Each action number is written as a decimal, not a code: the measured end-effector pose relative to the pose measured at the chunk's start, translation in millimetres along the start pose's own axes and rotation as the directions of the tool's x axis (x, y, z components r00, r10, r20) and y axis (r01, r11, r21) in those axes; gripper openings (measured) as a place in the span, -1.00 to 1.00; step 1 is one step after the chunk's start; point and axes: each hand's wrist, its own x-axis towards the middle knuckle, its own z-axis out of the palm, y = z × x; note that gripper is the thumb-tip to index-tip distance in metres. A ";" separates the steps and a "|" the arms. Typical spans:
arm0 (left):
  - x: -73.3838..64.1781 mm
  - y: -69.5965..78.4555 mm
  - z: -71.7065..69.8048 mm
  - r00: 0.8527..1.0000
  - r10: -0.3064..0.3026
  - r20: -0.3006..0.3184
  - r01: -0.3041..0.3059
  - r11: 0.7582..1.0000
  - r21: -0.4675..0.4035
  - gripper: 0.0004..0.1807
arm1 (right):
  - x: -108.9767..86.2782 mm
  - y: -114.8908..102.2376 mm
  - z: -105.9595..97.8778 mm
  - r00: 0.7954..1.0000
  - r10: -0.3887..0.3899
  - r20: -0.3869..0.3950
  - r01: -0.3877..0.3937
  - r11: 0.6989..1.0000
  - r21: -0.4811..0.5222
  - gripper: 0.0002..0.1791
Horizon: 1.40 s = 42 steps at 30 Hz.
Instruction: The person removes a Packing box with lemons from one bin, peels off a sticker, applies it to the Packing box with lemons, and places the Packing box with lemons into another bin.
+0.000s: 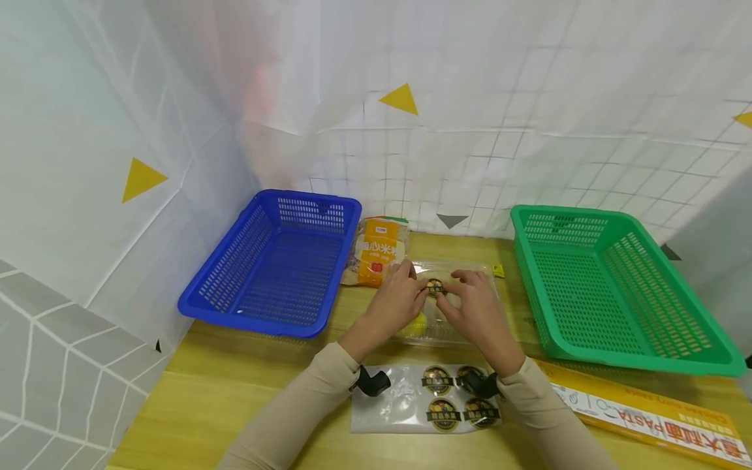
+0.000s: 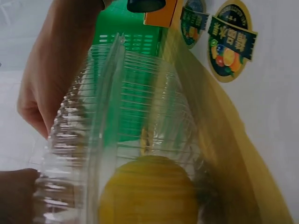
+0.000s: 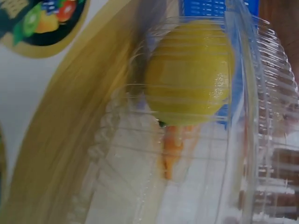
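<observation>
A clear ribbed plastic box (image 1: 458, 333) with its lid down lies at the middle of the table. A round dark fruit sticker (image 1: 435, 287) is on top of its lid. With fingertips at the sticker's left edge, my left hand (image 1: 395, 300) touches the lid. My right hand (image 1: 477, 310) does the same from the right side. Under the clear plastic sits a round yellow fruit (image 3: 191, 72), also visible in the left wrist view. An orange piece (image 3: 173, 149) shows near it, its kind unclear. The fingertips are hidden in both wrist views.
A sheet of round stickers (image 1: 399, 398) lies in front of the box. Left stands a blue basket (image 1: 258, 326), right a green basket (image 1: 534, 313). An orange-and-clear food bag (image 1: 376, 254) leans behind the box. A pasta box (image 1: 652, 418) lies front right, a small yellow packet (image 1: 498, 270) behind.
</observation>
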 end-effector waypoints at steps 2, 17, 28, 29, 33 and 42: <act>-1.0 -0.2 0.9 1.000 -0.025 -0.019 0.024 0.998 -0.053 -0.77 | -2.5 1.7 -0.7 0.999 -0.030 -0.019 0.030 1.000 0.009 -0.79; -6.3 -1.9 8.7 0.980 -0.085 -0.182 0.039 0.969 -0.243 -0.93 | -11.6 8.1 -0.8 0.983 -0.179 -0.051 0.184 0.973 0.142 -0.79; -14.9 -10.1 7.2 0.913 -0.139 -0.384 -0.032 0.913 -0.407 -0.82 | -10.7 6.3 -10.0 0.979 -0.045 -0.199 0.096 0.961 0.257 -0.73; -16.3 -11.8 6.4 0.901 -0.150 -0.407 -0.035 0.910 -0.414 -0.80 | -10.8 6.3 -12.8 0.973 -0.023 -0.229 0.085 0.961 0.265 -0.72; -22.3 -19.3 2.3 0.875 -0.216 -0.433 -0.009 0.887 -0.461 -0.75 | -12.3 8.6 -25.4 0.954 0.060 -0.295 0.020 0.966 0.259 -0.72; -31.1 -36.5 -11.9 0.820 -0.303 -0.485 0.043 0.878 -0.476 -0.67 | -14.2 20.0 -47.5 0.932 0.133 -0.337 -0.045 0.966 0.256 -0.68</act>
